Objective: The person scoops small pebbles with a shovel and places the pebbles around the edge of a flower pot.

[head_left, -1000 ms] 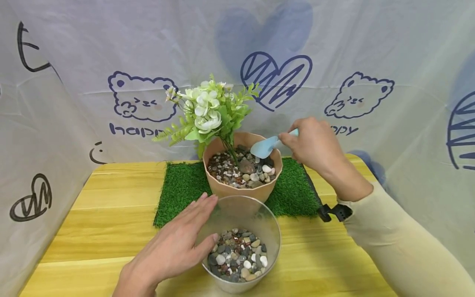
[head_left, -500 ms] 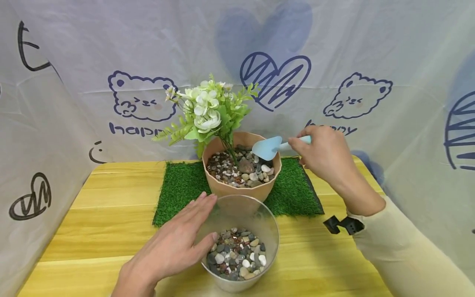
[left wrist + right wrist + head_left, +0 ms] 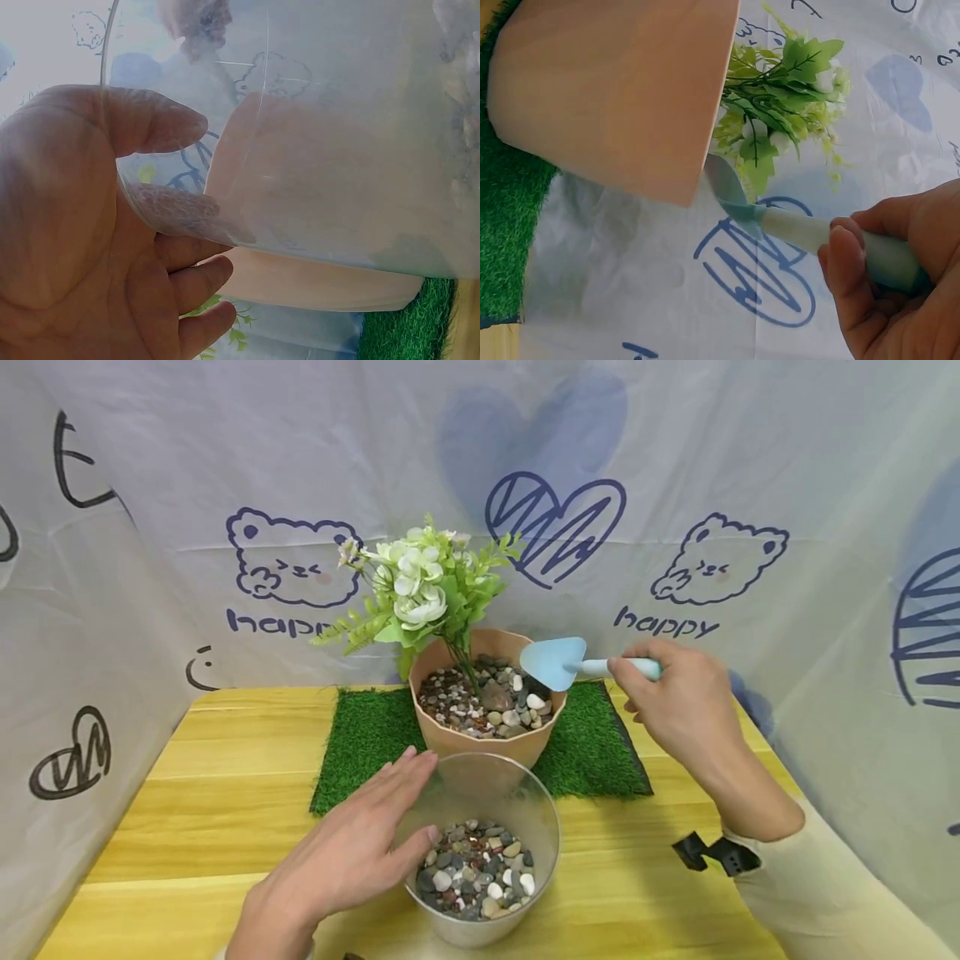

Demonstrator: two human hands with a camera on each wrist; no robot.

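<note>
My right hand [image 3: 678, 702] grips the pale green handle of a small light blue trowel [image 3: 555, 664]. The trowel's blade, with no stones visible on it, hangs over the right rim of a peach flowerpot [image 3: 487, 739]. White artificial flowers [image 3: 420, 585] with green leaves stand in the pot among pebbles [image 3: 517, 702] and finer gravel. My left hand [image 3: 341, 852], its fingers fairly straight, rests against the left rim of a clear plastic bucket [image 3: 551, 827]. Mixed stones [image 3: 480, 872] cover the bucket's bottom. Through its clear wall, the left wrist view shows my thumb [image 3: 161, 124].
The flowerpot stands on a green artificial grass mat [image 3: 600, 752], directly behind the bucket. Beneath is a yellow wood-grain table [image 3: 202, 793]. A white cloth [image 3: 300, 443] printed with bears and hearts hangs behind and at both sides.
My right hand has moved right and toward me, drawing the trowel from over the pot's stones to its right rim. My left hand stays at the bucket.
</note>
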